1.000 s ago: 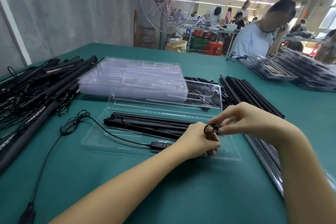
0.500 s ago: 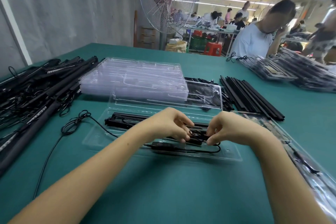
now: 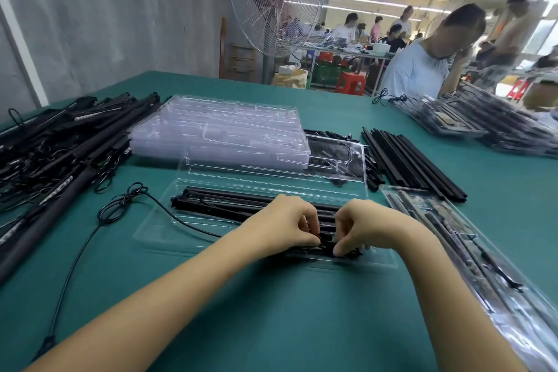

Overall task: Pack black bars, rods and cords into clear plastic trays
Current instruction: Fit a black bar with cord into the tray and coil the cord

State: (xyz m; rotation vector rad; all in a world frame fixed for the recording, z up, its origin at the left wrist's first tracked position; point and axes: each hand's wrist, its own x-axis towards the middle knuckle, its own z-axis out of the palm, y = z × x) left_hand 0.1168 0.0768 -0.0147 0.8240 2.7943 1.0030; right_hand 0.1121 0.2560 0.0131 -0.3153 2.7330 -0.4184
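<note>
Far left of the frame: heaped bars [image 3: 60, 142], tangled with wires, kept within arm's reach, presumably as stock to draw from. Just right and lower: a cord [image 3: 132, 191], its knotted loop lying on the cloth outside the tray, its run leading right under the left wrist, seemingly not yet gathered in. Upper middle: stacked empty trays [image 3: 217, 127], directly behind the work spot, probably so the next can be pulled forward. In front, at centre: open tray [image 3: 157, 235], lid [image 3: 271, 172] folded back toward the stack, several bars already lying lengthwise in its far channel. Over the tray's near edge, left hand [image 3: 287, 220], fingers curled, thumb and fingertips pinching a small black part of the cord. Just beside it, right hand [image 3: 371, 223], in the same curled pinch on the same piece, apparently seating it in the near pocket. Exact shape of that piece hidden by the fingers. Right of centre: rods [image 3: 413, 160] laid parallel, handy for the right hand. Lower right: a filled tray [image 3: 483, 266]. Upper right: more of these stacked, set aside as done, by the look. Under everything, a green cloth table [image 3: 271, 317]. Beyond: grey wall [image 3: 105, 9] upper left, large fan [image 3: 271, 0] top centre, a person [image 3: 413, 69] in a pale shirt at the table's far edge, more workers and benches under strip lights.
</note>
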